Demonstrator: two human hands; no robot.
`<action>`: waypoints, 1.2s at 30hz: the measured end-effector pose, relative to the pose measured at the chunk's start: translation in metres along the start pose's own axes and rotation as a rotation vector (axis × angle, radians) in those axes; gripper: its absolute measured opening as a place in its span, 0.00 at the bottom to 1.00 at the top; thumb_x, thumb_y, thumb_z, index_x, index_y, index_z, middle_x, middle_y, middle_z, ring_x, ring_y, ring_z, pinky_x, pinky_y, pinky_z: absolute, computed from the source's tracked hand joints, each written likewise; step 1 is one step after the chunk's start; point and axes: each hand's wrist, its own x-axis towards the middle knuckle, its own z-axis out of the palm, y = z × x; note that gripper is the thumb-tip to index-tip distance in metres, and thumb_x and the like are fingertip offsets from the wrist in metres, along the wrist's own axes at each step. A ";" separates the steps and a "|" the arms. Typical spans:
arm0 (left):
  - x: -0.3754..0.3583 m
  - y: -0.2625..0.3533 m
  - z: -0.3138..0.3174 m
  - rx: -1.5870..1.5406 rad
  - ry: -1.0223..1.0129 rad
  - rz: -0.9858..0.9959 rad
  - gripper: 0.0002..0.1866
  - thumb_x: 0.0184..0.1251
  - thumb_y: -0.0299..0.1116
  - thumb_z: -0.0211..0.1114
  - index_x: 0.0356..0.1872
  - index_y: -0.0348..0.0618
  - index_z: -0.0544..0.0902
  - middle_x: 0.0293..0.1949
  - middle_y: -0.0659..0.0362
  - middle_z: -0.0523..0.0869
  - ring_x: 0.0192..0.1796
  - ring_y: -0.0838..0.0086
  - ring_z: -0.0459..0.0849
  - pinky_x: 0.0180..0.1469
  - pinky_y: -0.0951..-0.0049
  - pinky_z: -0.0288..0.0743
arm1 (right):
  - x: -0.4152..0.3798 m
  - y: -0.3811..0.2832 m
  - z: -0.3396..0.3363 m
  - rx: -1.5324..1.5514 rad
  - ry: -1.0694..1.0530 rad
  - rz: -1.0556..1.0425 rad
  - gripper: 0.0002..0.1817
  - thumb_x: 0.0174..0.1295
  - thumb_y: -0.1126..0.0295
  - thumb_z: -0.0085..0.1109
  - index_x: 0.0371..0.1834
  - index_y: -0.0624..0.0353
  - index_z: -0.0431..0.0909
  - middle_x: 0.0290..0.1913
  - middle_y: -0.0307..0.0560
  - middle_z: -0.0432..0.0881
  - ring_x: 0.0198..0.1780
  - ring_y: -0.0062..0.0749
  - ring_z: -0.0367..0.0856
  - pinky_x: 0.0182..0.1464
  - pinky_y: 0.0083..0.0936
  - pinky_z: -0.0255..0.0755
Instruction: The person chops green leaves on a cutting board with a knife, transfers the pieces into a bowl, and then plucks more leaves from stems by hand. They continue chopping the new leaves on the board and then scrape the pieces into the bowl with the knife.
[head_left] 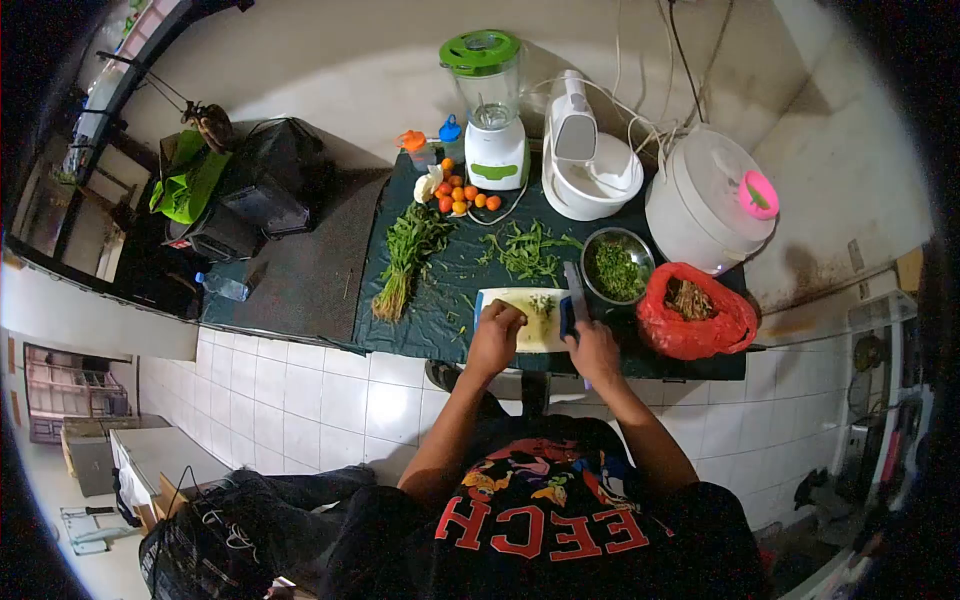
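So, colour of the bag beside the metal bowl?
The bag is red; head view shows it best.

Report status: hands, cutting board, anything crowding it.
Left hand curled at left side of cutting board. Right hand gripping knife. Greens on board. Metal bowl close by, right; red bag beyond.

Left of the cutting board (540, 336), a mostly bare strip of tablecloth (432, 338) runs toward the greens bundle (408, 262); rightward, the red bag (690, 338) blocks passage, the bowl (622, 236) behind-right.

The cutting board (532, 338) lies left of the bag (690, 338), before the blender (495, 155).
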 end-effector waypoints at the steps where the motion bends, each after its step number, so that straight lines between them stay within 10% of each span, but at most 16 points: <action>1: -0.003 -0.005 0.001 -0.001 -0.005 -0.003 0.04 0.70 0.25 0.65 0.38 0.36 0.86 0.40 0.47 0.83 0.46 0.48 0.83 0.51 0.55 0.77 | -0.009 0.011 0.009 0.001 -0.004 0.004 0.16 0.65 0.61 0.67 0.46 0.63 0.80 0.45 0.60 0.83 0.44 0.58 0.85 0.45 0.49 0.79; 10: -0.020 -0.025 0.008 -0.034 0.094 -0.237 0.07 0.71 0.30 0.70 0.43 0.39 0.89 0.40 0.49 0.90 0.42 0.58 0.91 0.47 0.63 0.83 | -0.017 0.037 0.044 0.004 -0.209 0.356 0.18 0.63 0.68 0.61 0.50 0.71 0.75 0.49 0.72 0.81 0.48 0.64 0.85 0.49 0.53 0.81; 14: -0.021 -0.023 0.006 -0.086 0.089 -0.402 0.10 0.68 0.33 0.74 0.44 0.38 0.89 0.40 0.49 0.93 0.44 0.64 0.93 0.48 0.66 0.83 | -0.025 0.033 0.041 0.066 0.080 0.234 0.22 0.67 0.67 0.58 0.58 0.72 0.74 0.46 0.71 0.84 0.46 0.65 0.85 0.49 0.53 0.80; 22: -0.005 -0.078 0.035 0.173 0.115 -0.283 0.08 0.69 0.32 0.67 0.40 0.39 0.87 0.42 0.49 0.87 0.46 0.47 0.85 0.50 0.50 0.79 | -0.061 -0.004 0.035 0.292 -0.041 0.115 0.23 0.77 0.63 0.49 0.68 0.66 0.73 0.49 0.71 0.85 0.48 0.69 0.84 0.50 0.56 0.77; 36: 0.004 -0.085 0.065 0.239 0.083 -0.208 0.10 0.66 0.31 0.66 0.46 0.42 0.86 0.41 0.52 0.84 0.45 0.51 0.86 0.45 0.53 0.80 | -0.092 -0.023 0.043 0.315 -0.111 0.139 0.24 0.76 0.68 0.52 0.73 0.59 0.71 0.52 0.66 0.84 0.51 0.63 0.85 0.52 0.50 0.79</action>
